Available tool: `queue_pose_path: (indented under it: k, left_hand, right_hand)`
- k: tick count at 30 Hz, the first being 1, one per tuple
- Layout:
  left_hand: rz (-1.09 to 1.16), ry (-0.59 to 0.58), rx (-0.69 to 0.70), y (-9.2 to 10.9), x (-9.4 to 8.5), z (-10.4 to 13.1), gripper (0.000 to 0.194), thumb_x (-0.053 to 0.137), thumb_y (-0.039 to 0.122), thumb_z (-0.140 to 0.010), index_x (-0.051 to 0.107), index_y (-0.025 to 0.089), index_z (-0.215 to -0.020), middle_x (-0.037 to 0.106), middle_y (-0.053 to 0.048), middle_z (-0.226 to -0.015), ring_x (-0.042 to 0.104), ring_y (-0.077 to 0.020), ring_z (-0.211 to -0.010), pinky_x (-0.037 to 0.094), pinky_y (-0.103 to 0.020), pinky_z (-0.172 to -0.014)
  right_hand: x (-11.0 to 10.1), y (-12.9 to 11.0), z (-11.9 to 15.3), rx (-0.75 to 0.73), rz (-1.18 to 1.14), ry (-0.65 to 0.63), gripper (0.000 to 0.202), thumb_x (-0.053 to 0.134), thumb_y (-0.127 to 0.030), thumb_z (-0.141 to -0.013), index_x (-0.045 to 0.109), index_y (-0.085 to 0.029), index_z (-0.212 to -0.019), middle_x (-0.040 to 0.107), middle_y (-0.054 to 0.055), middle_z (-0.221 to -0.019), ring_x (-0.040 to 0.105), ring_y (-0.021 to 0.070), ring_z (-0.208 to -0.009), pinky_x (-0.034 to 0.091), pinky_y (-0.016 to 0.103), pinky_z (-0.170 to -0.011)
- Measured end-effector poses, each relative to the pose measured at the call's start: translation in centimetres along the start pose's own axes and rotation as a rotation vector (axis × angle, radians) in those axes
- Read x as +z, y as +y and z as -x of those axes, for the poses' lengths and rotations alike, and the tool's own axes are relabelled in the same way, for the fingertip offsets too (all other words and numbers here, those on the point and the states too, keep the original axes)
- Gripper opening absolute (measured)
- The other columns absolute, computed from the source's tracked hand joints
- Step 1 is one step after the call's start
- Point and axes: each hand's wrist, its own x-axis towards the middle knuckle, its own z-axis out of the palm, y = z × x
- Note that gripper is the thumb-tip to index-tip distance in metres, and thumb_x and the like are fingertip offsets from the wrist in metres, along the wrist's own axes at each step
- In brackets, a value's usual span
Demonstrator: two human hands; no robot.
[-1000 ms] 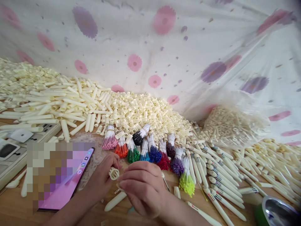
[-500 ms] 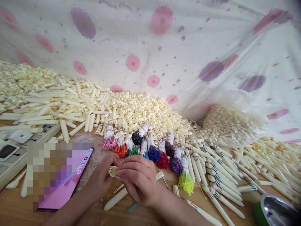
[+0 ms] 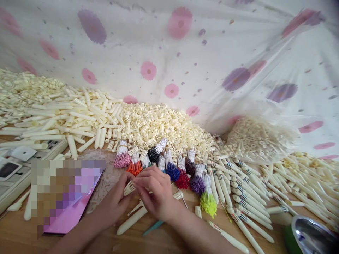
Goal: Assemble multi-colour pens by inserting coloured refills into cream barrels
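Between the fingers of my left hand (image 3: 115,201) is a small cream slotted piece (image 3: 129,188). My right hand (image 3: 156,192) has its fingers pinched together at the upper end of that piece; whatever thin thing they hold is hidden. Just beyond my hands stand bundles of white sticks with coloured tips, among them a pink bundle (image 3: 122,154), an orange bundle (image 3: 134,164) and a blue bundle (image 3: 172,166). A cream pen barrel (image 3: 132,221) and a teal pointed tool (image 3: 153,228) lie on the wooden table (image 3: 127,245) below my hands.
Heaps of cream slotted pieces (image 3: 164,127) and barrels (image 3: 79,114) fill the back. A phone (image 3: 71,208) lies at left. Multicolour pens (image 3: 251,201), a bag of parts (image 3: 262,141) and a roll of tape (image 3: 290,233) are at right.
The slotted piece has turned from end-on to side-on in my left fingers. My right hand has drawn in and its fingers have bunched up. More of the teal tool shows.
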Motion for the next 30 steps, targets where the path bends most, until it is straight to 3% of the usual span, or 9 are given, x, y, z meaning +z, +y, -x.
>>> queue_pose_path:
  k: [2, 5, 8, 11, 19, 24, 30]
  left_hand:
    - [0.123, 0.022, -0.017, 0.5, -0.3, 0.1, 0.011, 0.053, 0.018, -0.08, 0.048, 0.023, -0.088, 0.054, 0.001, -0.085, 0.053, -0.02, -0.086, 0.044, -0.034, -0.08]
    - [0.378, -0.045, -0.048, 0.9, -0.6, 0.2, 0.017, 0.06, 0.027, -0.08, 0.049, 0.023, -0.093, 0.053, 0.001, -0.085, 0.052, -0.0158, -0.078, 0.045, -0.029, -0.071]
    - [0.607, -0.133, -0.147, 0.8, -0.7, 0.0, 0.018, 0.062, 0.035, -0.08, 0.054, 0.022, -0.091, 0.053, 0.003, -0.074, 0.046, -0.0094, -0.057, 0.04, -0.02, -0.05]
    - [0.798, -0.126, -0.265, 1.0, -0.6, -0.2, 0.021, 0.068, 0.037, -0.075, 0.058, 0.019, -0.082, 0.054, 0.002, -0.069, 0.043, -0.0066, -0.052, 0.034, -0.016, -0.043]
    - [1.066, -0.14, -0.48, 1.7, -0.2, -0.3, 0.019, 0.075, 0.026, -0.07, 0.067, 0.016, -0.084, 0.061, -0.002, -0.073, 0.046, -0.0039, -0.051, 0.032, -0.011, -0.04]
    - [1.091, -0.146, -0.482, 1.6, -0.5, -0.5, 0.02, 0.075, 0.026, -0.07, 0.068, 0.016, -0.085, 0.061, -0.002, -0.072, 0.046, -0.0037, -0.051, 0.033, -0.012, -0.041]
    - [1.1, -0.184, -0.491, 1.8, -0.4, -0.4, 0.018, 0.076, 0.025, -0.07, 0.067, 0.016, -0.083, 0.06, -0.001, -0.071, 0.045, -0.0031, -0.05, 0.031, -0.012, -0.041]
  right_hand:
    - [0.3, -0.1, 0.3, 0.061, -0.032, -0.038, 0.01, 0.051, -0.008, -0.082, 0.055, -0.017, -0.083, 0.066, 0.005, -0.075, 0.058, 0.0145, -0.07, 0.049, 0.027, -0.064]
    - [0.6, 0.1, 0.4, 0.374, -0.156, 0.057, 0.007, 0.054, -0.016, -0.083, 0.056, -0.019, -0.076, 0.062, 0.003, -0.07, 0.057, 0.0132, -0.066, 0.047, 0.025, -0.062]
    - [0.4, 0.7, -0.1, 0.725, -0.435, 0.165, 0.008, 0.061, -0.024, -0.078, 0.056, -0.019, -0.074, 0.059, -0.001, -0.068, 0.054, 0.0107, -0.061, 0.045, 0.022, -0.057]
    - [-0.2, 1.5, -0.7, 0.893, -0.716, 0.125, 0.014, 0.066, -0.03, -0.073, 0.056, -0.019, -0.076, 0.057, -0.003, -0.068, 0.051, 0.0088, -0.058, 0.043, 0.021, -0.056]
    - [-0.9, 2.2, -1.2, 1.036, -0.851, -0.011, 0.025, 0.074, -0.036, -0.063, 0.056, -0.018, -0.065, 0.056, -0.005, -0.064, 0.048, 0.008, -0.058, 0.04, 0.023, -0.062]
    - [-1.1, 2.5, -1.2, 1.013, -0.812, -0.05, 0.026, 0.074, -0.037, -0.063, 0.056, -0.017, -0.065, 0.054, -0.004, -0.065, 0.048, 0.0089, -0.062, 0.038, 0.024, -0.065]
    - [-1.4, 2.8, -1.3, 1.057, -0.854, -0.182, 0.033, 0.071, -0.045, -0.066, 0.056, -0.016, -0.062, 0.051, -0.004, -0.059, 0.043, 0.0086, -0.057, 0.034, 0.024, -0.061]
